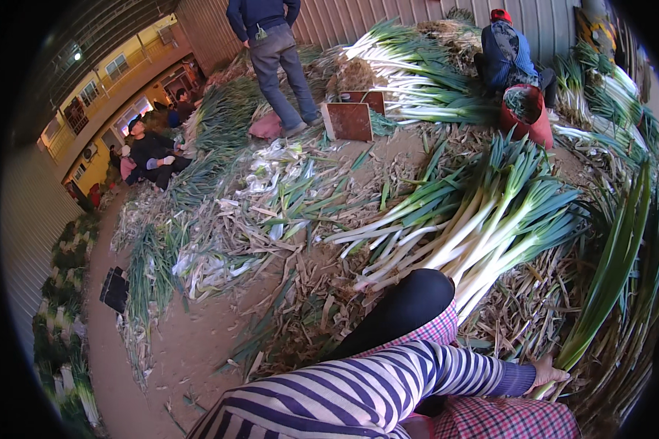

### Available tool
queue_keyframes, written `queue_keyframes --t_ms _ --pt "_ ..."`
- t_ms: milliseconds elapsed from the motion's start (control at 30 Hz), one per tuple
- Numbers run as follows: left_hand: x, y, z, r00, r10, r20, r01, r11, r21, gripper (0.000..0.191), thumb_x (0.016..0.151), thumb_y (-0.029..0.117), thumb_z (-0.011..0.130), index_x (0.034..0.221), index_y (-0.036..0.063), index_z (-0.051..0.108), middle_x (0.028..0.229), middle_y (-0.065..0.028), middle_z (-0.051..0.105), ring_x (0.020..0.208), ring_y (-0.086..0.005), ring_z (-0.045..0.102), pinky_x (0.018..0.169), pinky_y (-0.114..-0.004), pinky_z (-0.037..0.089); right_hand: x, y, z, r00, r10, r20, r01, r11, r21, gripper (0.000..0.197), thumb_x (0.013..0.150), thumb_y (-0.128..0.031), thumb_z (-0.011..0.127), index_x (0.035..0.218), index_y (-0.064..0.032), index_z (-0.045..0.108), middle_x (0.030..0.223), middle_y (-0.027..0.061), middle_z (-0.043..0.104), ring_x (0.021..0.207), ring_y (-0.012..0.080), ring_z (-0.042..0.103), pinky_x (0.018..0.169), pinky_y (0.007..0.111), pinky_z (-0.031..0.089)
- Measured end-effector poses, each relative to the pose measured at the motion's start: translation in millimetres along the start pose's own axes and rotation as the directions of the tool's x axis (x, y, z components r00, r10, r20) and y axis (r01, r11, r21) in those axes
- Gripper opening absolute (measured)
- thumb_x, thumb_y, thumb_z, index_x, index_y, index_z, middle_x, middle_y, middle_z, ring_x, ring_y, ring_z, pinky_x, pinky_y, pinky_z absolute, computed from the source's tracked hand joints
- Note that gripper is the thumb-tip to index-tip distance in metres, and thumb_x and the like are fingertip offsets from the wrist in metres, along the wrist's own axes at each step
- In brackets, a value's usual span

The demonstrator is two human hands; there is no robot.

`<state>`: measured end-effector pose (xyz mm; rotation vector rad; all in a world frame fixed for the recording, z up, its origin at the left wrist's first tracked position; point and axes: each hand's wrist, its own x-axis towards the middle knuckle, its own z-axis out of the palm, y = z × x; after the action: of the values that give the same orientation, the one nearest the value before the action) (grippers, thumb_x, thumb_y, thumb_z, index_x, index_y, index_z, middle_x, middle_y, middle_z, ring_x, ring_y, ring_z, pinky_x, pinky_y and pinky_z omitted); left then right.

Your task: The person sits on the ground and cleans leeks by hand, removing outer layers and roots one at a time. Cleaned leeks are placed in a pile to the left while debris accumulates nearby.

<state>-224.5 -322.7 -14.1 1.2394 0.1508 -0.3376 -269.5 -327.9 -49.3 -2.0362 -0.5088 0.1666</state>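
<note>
My left hand [549, 376], at the end of a striped sleeve, is closed around the lower part of a green onion [609, 285]. Its long, broad green leaves stretch up and to the right. Beside it at the right rim lies a pile of untrimmed green onions [651, 296], darker and partly in shadow. Ahead of my dark-clad knee [417, 302] rests a heap of cleaned green onions [489, 225] with white stalks and green tops. My right hand is out of view.
Dry husks [532, 285] litter the ground around my legs. A red bucket [527, 118] stands by a seated person [508, 55]. Another person [277, 55] stands near a wooden board [348, 122]. More onions [417, 77] are heaped by the metal wall; several people sit at the left.
</note>
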Motion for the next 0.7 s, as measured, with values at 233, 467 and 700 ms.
queue_keyframes --t_ms 233,467,700 --pt "0 24 2 0.914 0.344 -0.215 -0.355 0.935 -0.013 0.069 0.067 0.009 0.065 0.127 0.0017 0.029 0.108 -0.0186 0.052 0.097 -0.027 0.052 0.085 -0.033 0.042 -30 -21 4 0.997 0.074 -0.011 -0.073 0.997 0.033 0.031 0.089 -0.021 0.046 0.11 0.0006 0.053 0.104 0.0106 0.056 0.095 0.0187 0.051 0.081 0.029 0.042" --pt "-29 67 14 0.951 0.308 -0.024 -0.297 0.891 -0.344 0.064 0.07 0.009 0.068 0.124 0.0042 0.034 0.105 -0.01 0.051 0.093 -0.0173 0.051 0.077 -0.03 0.046 -77 -24 -9 0.973 0.196 -0.121 -0.188 0.979 0.076 0.03 0.091 -0.021 0.044 0.108 0.0014 0.054 0.101 0.009 0.058 0.092 0.0161 0.052 0.079 0.028 0.043" --pt "-77 176 -46 0.908 0.363 0.208 -0.161 0.762 -0.627 0.031 0.07 0.023 0.068 0.088 0.0112 0.045 0.068 0.0017 0.046 0.055 -0.009 0.047 0.048 -0.025 0.043 -166 -33 -76 0.817 0.402 -0.414 -0.361 0.915 0.177 0.029 0.092 -0.02 0.043 0.106 0.0023 0.055 0.098 0.0074 0.059 0.089 0.0135 0.053 0.076 0.027 0.044"
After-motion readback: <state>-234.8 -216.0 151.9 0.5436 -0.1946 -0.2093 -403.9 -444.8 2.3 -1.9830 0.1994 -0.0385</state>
